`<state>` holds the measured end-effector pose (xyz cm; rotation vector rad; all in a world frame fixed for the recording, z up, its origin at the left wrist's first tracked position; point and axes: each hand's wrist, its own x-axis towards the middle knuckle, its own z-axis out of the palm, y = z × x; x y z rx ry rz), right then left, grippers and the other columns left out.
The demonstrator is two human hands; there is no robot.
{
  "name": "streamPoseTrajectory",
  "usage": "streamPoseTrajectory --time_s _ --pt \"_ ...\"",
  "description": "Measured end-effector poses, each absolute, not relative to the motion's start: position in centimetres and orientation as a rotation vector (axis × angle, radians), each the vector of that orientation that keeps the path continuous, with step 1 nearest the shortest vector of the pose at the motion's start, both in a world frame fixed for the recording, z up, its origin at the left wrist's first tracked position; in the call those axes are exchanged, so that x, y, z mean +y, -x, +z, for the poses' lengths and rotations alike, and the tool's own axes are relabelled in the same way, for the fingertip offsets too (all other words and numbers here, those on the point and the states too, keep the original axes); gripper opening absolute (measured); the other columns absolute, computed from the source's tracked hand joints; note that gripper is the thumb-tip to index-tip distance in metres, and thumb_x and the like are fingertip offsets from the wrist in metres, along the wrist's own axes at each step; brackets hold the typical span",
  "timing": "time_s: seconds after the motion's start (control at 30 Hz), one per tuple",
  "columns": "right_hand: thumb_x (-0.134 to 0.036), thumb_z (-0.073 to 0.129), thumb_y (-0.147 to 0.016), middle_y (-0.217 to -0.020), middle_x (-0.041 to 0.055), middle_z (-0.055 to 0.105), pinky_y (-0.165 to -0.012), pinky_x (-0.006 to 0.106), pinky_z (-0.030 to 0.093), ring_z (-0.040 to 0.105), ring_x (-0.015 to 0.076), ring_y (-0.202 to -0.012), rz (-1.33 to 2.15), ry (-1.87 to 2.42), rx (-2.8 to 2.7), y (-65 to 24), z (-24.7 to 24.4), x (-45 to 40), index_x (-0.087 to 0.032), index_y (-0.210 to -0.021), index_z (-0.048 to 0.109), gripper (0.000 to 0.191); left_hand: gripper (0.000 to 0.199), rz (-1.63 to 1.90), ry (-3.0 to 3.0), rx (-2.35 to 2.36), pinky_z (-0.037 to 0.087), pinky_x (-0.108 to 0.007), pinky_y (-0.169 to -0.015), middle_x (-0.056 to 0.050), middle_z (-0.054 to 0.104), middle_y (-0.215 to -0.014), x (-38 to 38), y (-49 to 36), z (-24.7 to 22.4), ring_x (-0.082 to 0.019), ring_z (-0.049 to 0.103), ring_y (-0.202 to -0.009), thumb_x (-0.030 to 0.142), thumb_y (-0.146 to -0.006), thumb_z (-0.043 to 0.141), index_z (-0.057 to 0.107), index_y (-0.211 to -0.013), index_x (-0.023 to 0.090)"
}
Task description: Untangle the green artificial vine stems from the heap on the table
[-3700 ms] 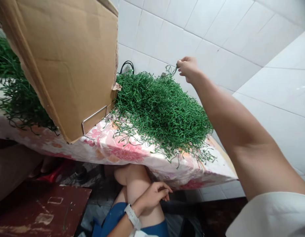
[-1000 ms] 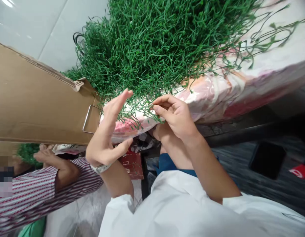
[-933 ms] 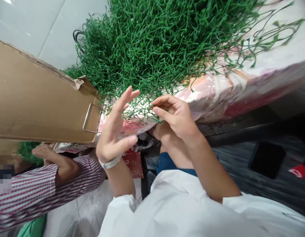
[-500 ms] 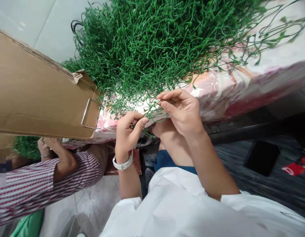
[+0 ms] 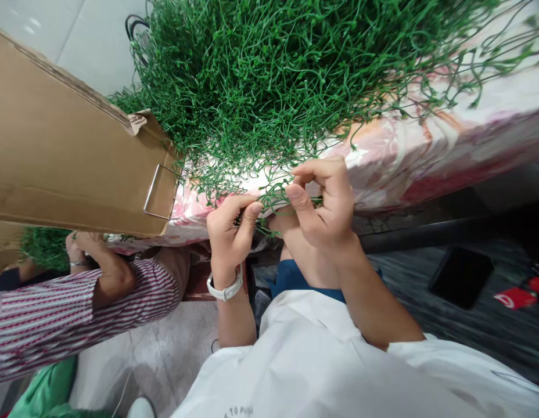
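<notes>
My left hand (image 5: 232, 229), with a white watch on its wrist, pinches a small bunch of thin green artificial plant stems (image 5: 272, 200) between thumb and forefinger. Close by on the right, my right hand (image 5: 324, 200) has its fingers curled, with a gap between thumb and forefinger. Stem tips lie by that thumb, and nothing shows gripped there. Beyond both hands, a large tangled heap of the same green stems (image 5: 287, 75) covers the table with its flowered cloth (image 5: 378, 145).
A cardboard box (image 5: 73, 139) stands at the left, near a bent metal wire frame (image 5: 148, 194). Past it sits another person in a striped sleeve (image 5: 47, 313), hands by more greenery (image 5: 45, 247). A black phone (image 5: 461, 277) and a red item (image 5: 516, 298) lie at the lower right.
My right thumb and forefinger have moved apart, and that hand has shifted slightly right. My left hand keeps its pinch on the stems. The view has tilted a little.
</notes>
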<state>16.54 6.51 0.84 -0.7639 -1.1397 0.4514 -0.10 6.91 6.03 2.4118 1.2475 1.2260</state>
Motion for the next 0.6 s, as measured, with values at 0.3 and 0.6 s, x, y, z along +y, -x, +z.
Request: streamPoseTrajectory --time_s 0.3,0.6 --pt "-0.047 0.081 -0.086 -0.061 -0.0062 0.043 -0.051 0.029 0.036 0.040 0.0123 -0.053 1.048 0.534 -0.833 -17.0 3.2 5.3 -0.029 -0.087 0.050 0.036 0.024 1.304 -2.702 1.036 0.041 -0.030 -0.066 -0.001 0.065 -0.066 8.3 0.9 6.2 -0.015 0.056 -0.064 0.032 -0.102 0.062 0.069 -0.082 0.021" --pt "-0.049 0.085 -0.078 -0.054 -0.0065 0.030 -0.055 0.035 0.041 0.040 0.0168 -0.051 1.125 0.431 -0.693 -20.0 2.1 6.4 -0.031 -0.086 0.049 0.041 0.029 1.483 -2.812 1.252 0.032 -0.031 -0.058 0.000 0.058 -0.061 8.5 3.9 7.4 -0.015 0.047 -0.056 0.030 -0.100 0.059 0.069 -0.074 0.021"
